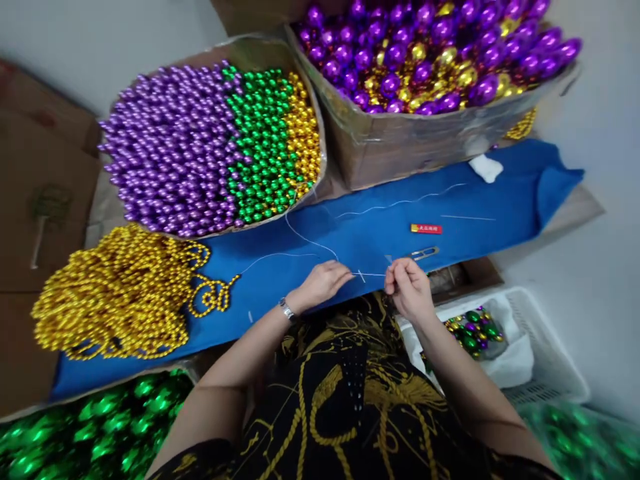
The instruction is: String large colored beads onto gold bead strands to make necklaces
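Observation:
My left hand [327, 281], with a metal watch on its wrist, is closed in a pinch on a thin white thread [370, 274]. A few inches to the right my right hand [411, 285] pinches the same thread, so a short taut stretch with a small knot or crossing piece runs between the two. A loose length of thread [305, 237] trails up from my left hand towards the box of beads. Just beyond my right hand lie yellowish thread snips [425, 253] and a red lighter [431, 229]. What my right fingertips cover is hidden.
Blue cloth [280, 267] covers the bench. Gold bead strands [115, 293] are heaped at left. Behind stand a box of purple, green and gold beads [200, 147] and a box of larger beads [420, 133]. A needle-like rod [467, 217] and white cloth [486, 168] lie right; a white basket [555, 353] sits below.

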The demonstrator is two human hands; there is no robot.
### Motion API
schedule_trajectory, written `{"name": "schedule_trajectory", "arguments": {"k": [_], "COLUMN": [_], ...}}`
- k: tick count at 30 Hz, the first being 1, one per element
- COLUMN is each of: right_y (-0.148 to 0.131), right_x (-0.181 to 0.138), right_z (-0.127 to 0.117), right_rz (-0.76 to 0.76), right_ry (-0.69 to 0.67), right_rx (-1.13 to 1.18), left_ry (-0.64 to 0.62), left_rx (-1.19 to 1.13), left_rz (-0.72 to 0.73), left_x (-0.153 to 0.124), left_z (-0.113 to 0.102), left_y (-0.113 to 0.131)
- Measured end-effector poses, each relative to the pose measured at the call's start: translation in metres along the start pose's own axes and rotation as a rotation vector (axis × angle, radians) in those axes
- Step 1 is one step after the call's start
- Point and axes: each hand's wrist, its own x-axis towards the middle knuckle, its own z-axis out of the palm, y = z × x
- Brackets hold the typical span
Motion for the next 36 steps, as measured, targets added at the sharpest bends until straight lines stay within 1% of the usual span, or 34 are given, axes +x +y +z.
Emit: {"name": "schedule_trajectory", "arguments": {"k": [1, 3, 5, 6, 7, 9, 11, 13, 14, 17, 18, 21, 23, 25, 27, 28, 29, 30, 31, 33, 34, 35, 36], "right_y": [0.002, 0.008, 0.016, 0.020, 0.023, 0.024, 0.017, 0.007, 0.001, -0.013, -0.017, -0.023, -0.027, -0.032, -0.038, -0.040, -0.041, -0.042, -0.041, -0.036, -0.032, -0.027, -0.023], "right_x": [0.000, 0.000, 0.001, 0.002, 0.002, 0.006, 0.014, 0.030, 0.041, 0.084, 0.099, 0.133, 0.144, 0.144, 0.135, 0.127, 0.115, 0.101, 0.085, 0.054, 0.042, 0.033, 0.027], "right_z": [-0.013, -0.050, -0.096, -0.119, -0.141, -0.172, -0.186, -0.187, -0.185, -0.182, -0.183, -0.191, -0.194, -0.189, -0.173, -0.159, -0.141, -0.119, -0.095, -0.046, -0.025, -0.007, 0.006], "right_rz": [-0.030, -0.102, -0.150, -0.141, -0.108, -0.090, -0.125, -0.187, -0.203, -0.158, -0.148, -0.150, -0.157, -0.173, -0.213, -0.253, -0.326, -0.478, -0.615, -0.780, -0.829, -0.853, -0.866], "right_ry": [0.075, 0.284, 0.522, 0.624, 0.650, 0.664, 0.624, 0.528, 0.462, 0.306, 0.265, 0.149, 0.080, 0.037, 0.023, 0.010, -0.015, -0.105, -0.242, -0.546, -0.660, -0.747, -0.800], "right_rx": [0.003, -0.076, -0.303, -0.496, -0.706, -0.839, -0.981, -1.200, -1.333, -1.671, -1.719, -1.757, -1.756, -1.743, -1.716, -1.691, -1.652, -1.544, -1.420, -1.227, -1.166, -1.124, -1.084], "left_ry": [0.006, 0.034, 0.038, 0.024, -0.005, -0.095, -0.185, -0.222, -0.213, -0.116, -0.073, 0.072, 0.200, 0.371, 0.513, 0.533, 0.510, 0.451, 0.381, 0.278, 0.268, 0.286, 0.322], "left_rx": [0.059, 0.168, 0.304, 0.387, 0.473, 0.625, 0.737, 0.823, 0.861, 0.927, 0.930, 0.883, 0.793, 0.627, 0.336, 0.134, -0.097, -0.344, -0.581, -0.975, -1.114, -1.211, -1.270], "left_rz": [0.003, -0.017, -0.081, -0.133, -0.192, -0.306, -0.380, -0.403, -0.402, -0.388, -0.385, -0.374, -0.347, -0.320, -0.329, -0.356, -0.399, -0.452, -0.504, -0.583, -0.609, -0.627, -0.638], "left_x": [0.000, -0.003, -0.008, -0.010, -0.013, -0.018, -0.025, -0.031, -0.033, -0.037, -0.037, -0.035, -0.036, -0.036, -0.033, -0.030, -0.026, -0.021, -0.016, -0.006, -0.003, -0.001, -0.002], "left_z": [-0.001, -0.008, -0.017, -0.022, -0.028, -0.038, -0.046, -0.053, -0.056, -0.060, -0.061, -0.060, -0.058, -0.053, -0.045, -0.040, -0.033, -0.025, -0.017, -0.002, 0.004, 0.008, 0.009], "left_y": [-0.005, -0.014, -0.022, -0.025, -0.027, -0.029, -0.026, -0.019, -0.015, -0.003, 0.001, 0.011, 0.016, 0.020, 0.023, 0.025, 0.026, 0.028, 0.029, 0.032, 0.033, 0.033, 0.032]}}
